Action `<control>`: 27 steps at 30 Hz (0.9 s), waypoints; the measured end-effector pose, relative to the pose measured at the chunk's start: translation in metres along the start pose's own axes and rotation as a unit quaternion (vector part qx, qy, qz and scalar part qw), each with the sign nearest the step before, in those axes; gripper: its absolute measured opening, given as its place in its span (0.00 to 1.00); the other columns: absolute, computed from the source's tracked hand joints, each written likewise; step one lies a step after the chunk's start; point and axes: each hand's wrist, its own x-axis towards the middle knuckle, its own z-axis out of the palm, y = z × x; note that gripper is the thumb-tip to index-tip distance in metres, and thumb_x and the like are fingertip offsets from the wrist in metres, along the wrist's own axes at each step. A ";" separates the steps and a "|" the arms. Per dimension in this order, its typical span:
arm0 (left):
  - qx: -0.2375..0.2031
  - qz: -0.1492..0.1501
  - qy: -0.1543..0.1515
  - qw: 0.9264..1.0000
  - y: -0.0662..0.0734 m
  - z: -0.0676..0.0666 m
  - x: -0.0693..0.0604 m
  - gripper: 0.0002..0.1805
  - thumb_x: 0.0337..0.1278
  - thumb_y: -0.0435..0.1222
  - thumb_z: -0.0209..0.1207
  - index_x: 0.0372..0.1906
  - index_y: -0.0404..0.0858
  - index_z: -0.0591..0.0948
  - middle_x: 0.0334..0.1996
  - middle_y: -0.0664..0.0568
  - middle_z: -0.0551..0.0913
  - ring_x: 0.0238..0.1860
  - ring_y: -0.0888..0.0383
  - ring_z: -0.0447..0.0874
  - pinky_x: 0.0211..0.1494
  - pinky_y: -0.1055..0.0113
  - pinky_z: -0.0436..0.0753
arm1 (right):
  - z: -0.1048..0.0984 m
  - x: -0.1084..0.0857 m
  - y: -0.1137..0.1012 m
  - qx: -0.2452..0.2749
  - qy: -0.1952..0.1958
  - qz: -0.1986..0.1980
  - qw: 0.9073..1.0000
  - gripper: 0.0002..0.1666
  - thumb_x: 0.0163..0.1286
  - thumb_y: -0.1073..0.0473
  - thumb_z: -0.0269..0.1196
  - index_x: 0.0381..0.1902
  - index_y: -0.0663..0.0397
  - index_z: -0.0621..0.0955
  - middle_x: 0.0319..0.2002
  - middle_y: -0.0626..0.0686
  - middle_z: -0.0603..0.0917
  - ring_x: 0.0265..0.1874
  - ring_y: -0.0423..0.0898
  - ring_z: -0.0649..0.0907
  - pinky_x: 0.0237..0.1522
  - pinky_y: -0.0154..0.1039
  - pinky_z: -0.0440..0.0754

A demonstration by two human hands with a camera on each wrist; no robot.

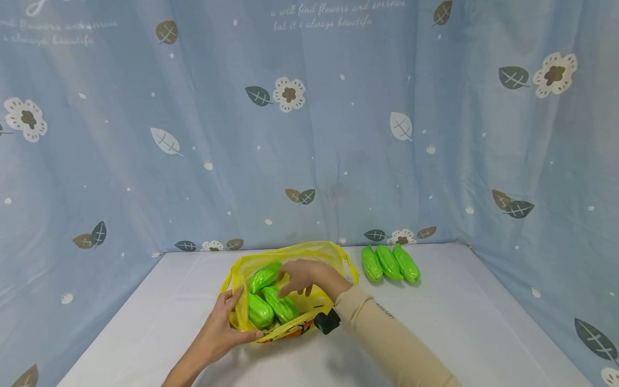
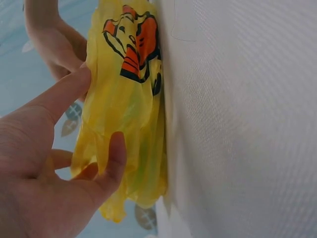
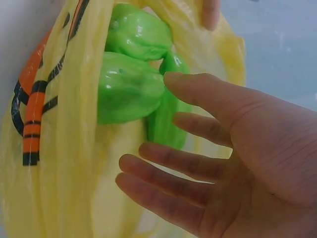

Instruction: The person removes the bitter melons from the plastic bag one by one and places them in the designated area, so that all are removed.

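Observation:
A yellow plastic bag (image 1: 309,252) lies on its side with its mouth toward me, holding three glossy green gourds, one of them a front gourd (image 1: 280,305). My left hand (image 1: 222,325) holds the bag's left rim, thumb at the front edge and fingers at the side. In the left wrist view the bag (image 2: 119,104) shows an orange and black print. My right hand (image 1: 306,275) reaches into the mouth, above the gourds. Seen from the right wrist, its fingers are spread and grip nothing; the thumb tip is close to a gourd (image 3: 130,88), contact unclear.
Three more green gourds (image 1: 389,263) lie side by side at the back right of the white table (image 1: 459,322). A blue patterned curtain (image 1: 338,161) stands behind and along both sides. A small black object (image 1: 327,321) is at the right wrist.

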 end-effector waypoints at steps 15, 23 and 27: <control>-0.015 -0.009 -0.025 1.000 0.001 -0.001 0.000 0.65 0.35 0.54 0.77 0.77 0.36 0.54 0.69 0.32 0.58 0.67 0.34 0.65 0.63 0.38 0.71 | 0.010 0.003 -0.009 -0.003 0.002 0.022 1.000 0.30 0.64 0.47 0.68 0.63 0.45 0.76 0.60 0.54 0.78 0.37 0.50 0.86 0.36 0.43 0.87; -0.005 -0.005 -0.021 1.000 0.000 0.000 0.000 0.65 0.35 0.54 0.77 0.77 0.36 0.54 0.67 0.32 0.60 0.65 0.37 0.67 0.62 0.40 0.73 | 0.015 0.007 -0.009 0.013 0.004 0.024 1.000 0.33 0.62 0.49 0.70 0.64 0.45 0.75 0.58 0.52 0.78 0.36 0.51 0.85 0.33 0.44 0.86; -0.005 -0.007 -0.021 1.000 0.000 0.000 0.000 0.65 0.35 0.54 0.77 0.77 0.36 0.54 0.67 0.33 0.60 0.65 0.38 0.68 0.62 0.41 0.73 | 0.018 0.007 -0.010 0.019 0.002 0.023 1.000 0.35 0.61 0.50 0.71 0.65 0.45 0.74 0.59 0.52 0.77 0.37 0.51 0.84 0.32 0.43 0.86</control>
